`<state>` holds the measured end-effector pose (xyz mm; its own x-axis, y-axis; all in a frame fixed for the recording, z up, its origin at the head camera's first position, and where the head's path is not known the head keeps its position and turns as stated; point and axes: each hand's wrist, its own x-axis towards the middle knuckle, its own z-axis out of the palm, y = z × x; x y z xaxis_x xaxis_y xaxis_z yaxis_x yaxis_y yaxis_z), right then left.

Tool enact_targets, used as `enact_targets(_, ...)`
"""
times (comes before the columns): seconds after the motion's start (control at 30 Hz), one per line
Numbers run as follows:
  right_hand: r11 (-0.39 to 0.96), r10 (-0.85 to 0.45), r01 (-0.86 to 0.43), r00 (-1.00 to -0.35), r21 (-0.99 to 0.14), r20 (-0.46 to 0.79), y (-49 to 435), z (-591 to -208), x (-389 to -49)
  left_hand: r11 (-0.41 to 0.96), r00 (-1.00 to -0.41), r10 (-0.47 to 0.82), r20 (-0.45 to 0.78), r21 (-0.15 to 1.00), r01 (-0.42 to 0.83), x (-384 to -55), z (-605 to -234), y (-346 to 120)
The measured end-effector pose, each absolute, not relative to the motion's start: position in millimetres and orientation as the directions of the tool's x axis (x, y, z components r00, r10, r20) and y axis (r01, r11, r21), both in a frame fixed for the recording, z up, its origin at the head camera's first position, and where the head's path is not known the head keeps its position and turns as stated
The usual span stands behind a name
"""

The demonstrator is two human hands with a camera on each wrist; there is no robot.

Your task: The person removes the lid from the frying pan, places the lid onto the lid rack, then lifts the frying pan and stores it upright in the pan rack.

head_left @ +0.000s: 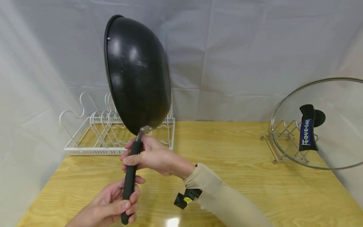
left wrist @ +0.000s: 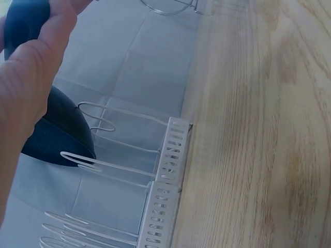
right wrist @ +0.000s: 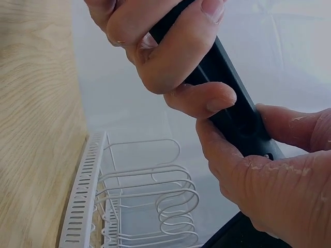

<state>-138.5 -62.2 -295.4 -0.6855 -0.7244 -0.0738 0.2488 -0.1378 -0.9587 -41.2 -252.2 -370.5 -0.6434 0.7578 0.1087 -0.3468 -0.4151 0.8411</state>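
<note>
A black wok (head_left: 139,72) is held up on its side above the table, its rounded outside turned to the right and its handle pointing down. My right hand (head_left: 154,154) grips the upper part of the black handle (head_left: 129,183), just below the metal bracket. Lower down, my left hand (head_left: 110,201) holds the handle's end between thumb and fingers. In the right wrist view both hands close round the handle (right wrist: 232,98), one just beyond the other. Behind the wok stands a white wire rack (head_left: 93,151), partly hidden by it.
At the right, a glass lid (head_left: 286,94) with a black knob handle (head_left: 309,129) stands upright in a small metal wire stand (head_left: 279,151). Both racks rest on the wooden table (head_left: 215,151). A grey sheet (head_left: 241,56) hangs behind the table's far edge.
</note>
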Motion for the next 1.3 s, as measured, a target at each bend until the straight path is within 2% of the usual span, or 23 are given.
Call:
enact_targets(0.2,-0.134,-0.728,0.251,-0.681,-0.959,-0.077,-65,-298,-137,-0.402,-0.645,0.751,0.143,0.874,-0.274,-42,-372,-257)
enact_targets(0.4,-0.146,-0.72,0.238,-0.691,-0.96,-0.062,-71,-301,-136,-0.401,-0.616,0.764,0.19,0.889,-0.222,-47,-374,-265)
enact_targets(0.87,-0.175,-0.702,0.248,-0.71,-0.953,-0.056,-79,-304,-135,-0.382,-0.621,0.768,0.16,0.891,-0.243,-46,-375,-276)
enact_targets(1.3,-0.16,-0.704,0.256,-0.706,-0.953,-0.072,-82,-308,-137,-0.381,-0.62,0.776,0.114,0.868,-0.317,-46,-378,-279)
